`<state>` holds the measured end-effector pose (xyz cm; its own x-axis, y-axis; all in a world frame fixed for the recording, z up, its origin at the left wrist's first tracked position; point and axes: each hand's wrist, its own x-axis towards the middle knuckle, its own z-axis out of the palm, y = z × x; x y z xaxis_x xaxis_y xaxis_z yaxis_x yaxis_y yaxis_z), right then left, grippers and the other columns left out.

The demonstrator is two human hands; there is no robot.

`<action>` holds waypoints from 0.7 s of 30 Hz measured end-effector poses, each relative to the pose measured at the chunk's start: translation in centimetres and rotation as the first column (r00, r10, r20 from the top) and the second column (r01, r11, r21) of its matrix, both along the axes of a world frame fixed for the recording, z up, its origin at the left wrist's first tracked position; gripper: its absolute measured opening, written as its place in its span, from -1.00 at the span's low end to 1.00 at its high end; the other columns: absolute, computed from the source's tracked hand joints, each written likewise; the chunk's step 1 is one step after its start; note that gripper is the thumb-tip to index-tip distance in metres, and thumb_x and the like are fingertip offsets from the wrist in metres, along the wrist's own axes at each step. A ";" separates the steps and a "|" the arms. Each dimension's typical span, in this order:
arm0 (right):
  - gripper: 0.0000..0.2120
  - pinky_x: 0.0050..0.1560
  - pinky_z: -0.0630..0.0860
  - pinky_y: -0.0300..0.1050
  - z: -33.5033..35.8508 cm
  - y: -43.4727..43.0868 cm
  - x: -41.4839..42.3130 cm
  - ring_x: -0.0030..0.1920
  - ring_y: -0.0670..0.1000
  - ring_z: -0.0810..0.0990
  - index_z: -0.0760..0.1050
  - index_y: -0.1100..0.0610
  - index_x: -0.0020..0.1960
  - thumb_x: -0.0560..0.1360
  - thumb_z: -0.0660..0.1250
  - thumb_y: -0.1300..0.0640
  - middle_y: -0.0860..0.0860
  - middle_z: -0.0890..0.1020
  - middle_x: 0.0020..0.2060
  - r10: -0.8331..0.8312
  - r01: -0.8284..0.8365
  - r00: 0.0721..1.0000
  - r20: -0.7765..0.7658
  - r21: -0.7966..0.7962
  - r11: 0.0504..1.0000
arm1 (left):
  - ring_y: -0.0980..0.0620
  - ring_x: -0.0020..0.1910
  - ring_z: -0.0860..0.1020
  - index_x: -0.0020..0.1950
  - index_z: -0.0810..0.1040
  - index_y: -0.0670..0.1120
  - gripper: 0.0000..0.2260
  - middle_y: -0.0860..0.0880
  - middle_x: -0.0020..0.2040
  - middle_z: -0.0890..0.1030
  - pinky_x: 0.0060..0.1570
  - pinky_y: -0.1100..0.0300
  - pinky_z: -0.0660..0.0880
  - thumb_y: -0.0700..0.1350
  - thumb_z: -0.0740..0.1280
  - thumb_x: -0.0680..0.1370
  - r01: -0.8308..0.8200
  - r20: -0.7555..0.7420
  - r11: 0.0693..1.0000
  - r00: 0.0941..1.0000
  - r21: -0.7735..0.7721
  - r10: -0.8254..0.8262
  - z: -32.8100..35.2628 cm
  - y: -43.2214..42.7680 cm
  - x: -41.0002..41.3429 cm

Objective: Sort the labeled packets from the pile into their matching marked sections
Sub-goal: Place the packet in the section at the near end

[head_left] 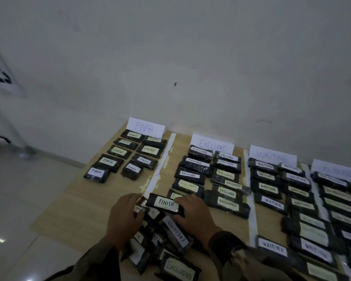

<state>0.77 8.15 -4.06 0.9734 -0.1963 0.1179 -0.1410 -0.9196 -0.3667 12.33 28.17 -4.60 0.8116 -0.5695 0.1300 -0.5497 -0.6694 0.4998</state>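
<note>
— Packets, unsorted: where?
— One pile (170,240) at the near edge of the board (69,209). Black wraps, labels facing every way. An EXCLUDED packet (177,270) lies nearest me.
— Item in hand?
— FINISH packet (163,203), label up, at the pile's far end. The right hand (193,213) grips its right end, fingers curled over it.
— Left hand?
— The left hand (124,216) is curled over the pile's left edge. Gripping or only resting, I cannot tell.
— Sections?
— Four, left to right, parted by white tape (160,169). FINISH sign (145,127) against the wall, two columns below it. EXCLUDED sign (212,147), two columns. WAITING sign (272,158), two columns. Fourth sign (336,169), blurred and unreadable.
— Held packet against its section?
— Apart from the FINISH rows, just beside the nearest EXCLUDED row.
</note>
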 end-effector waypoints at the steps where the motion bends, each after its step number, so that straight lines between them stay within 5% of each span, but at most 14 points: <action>1: -0.53 0.08 0.40 -0.03 0.0 0.1 0.8 0.10 0.14 0.49 0.50 0.15 0.24 0.46 0.24 -0.12 0.08 0.59 0.10 0.016 -0.015 1.000 -0.020 0.020 1.000 | -0.10 0.10 0.54 0.22 0.53 -0.13 -0.58 -0.08 0.13 0.58 0.01 0.06 0.50 0.01 0.28 0.40 -0.018 0.015 1.000 1.000 0.011 0.018 -0.1 0.4 0.2; 5: -0.61 0.15 0.37 -0.01 -0.6 1.4 4.2 0.11 0.13 0.47 0.48 0.10 0.25 0.50 0.34 -0.06 0.06 0.57 0.11 0.037 -0.036 0.999 -0.010 0.048 0.998 | -0.12 0.09 0.55 0.21 0.53 -0.13 -0.57 -0.09 0.12 0.58 -0.02 0.01 0.52 0.01 0.28 0.40 -0.055 0.041 0.997 0.998 0.055 0.053 -0.6 2.1 1.8; 10: -0.72 -0.15 0.38 -0.04 -1.4 4.1 9.1 -0.11 0.12 0.54 0.55 0.06 0.02 0.37 0.35 -0.05 0.01 0.61 -0.16 0.007 -0.007 1.000 -0.002 0.005 1.000 | -0.05 0.09 0.55 0.21 0.53 -0.09 -0.51 -0.06 0.13 0.58 -0.01 0.07 0.52 0.14 0.10 0.43 -0.022 0.051 0.992 0.999 0.123 0.016 -0.9 4.4 5.4; 16: -0.74 -0.19 0.42 -0.03 -3.1 7.0 14.4 -0.17 0.10 0.55 0.54 0.01 -0.06 0.30 0.38 -0.07 -0.03 0.62 -0.21 -0.066 0.063 0.995 -0.076 -0.040 0.997 | -0.02 0.22 0.46 0.31 0.45 -0.04 -0.55 -0.04 0.24 0.51 0.15 0.07 0.44 -0.06 0.38 0.42 0.036 0.002 0.990 0.999 0.137 -0.037 -1.6 7.4 10.8; 21: -0.68 -0.03 0.40 0.00 -4.2 8.1 16.7 0.00 0.12 0.53 0.54 0.02 0.10 0.39 0.34 -0.06 0.00 0.61 -0.02 -0.099 0.086 0.987 -0.130 -0.096 0.992 | 0.02 0.16 0.48 0.27 0.47 -0.02 -0.57 0.00 0.19 0.52 0.10 0.11 0.46 -0.09 0.40 0.41 0.128 -0.010 0.987 0.992 0.094 -0.127 -3.1 9.0 13.8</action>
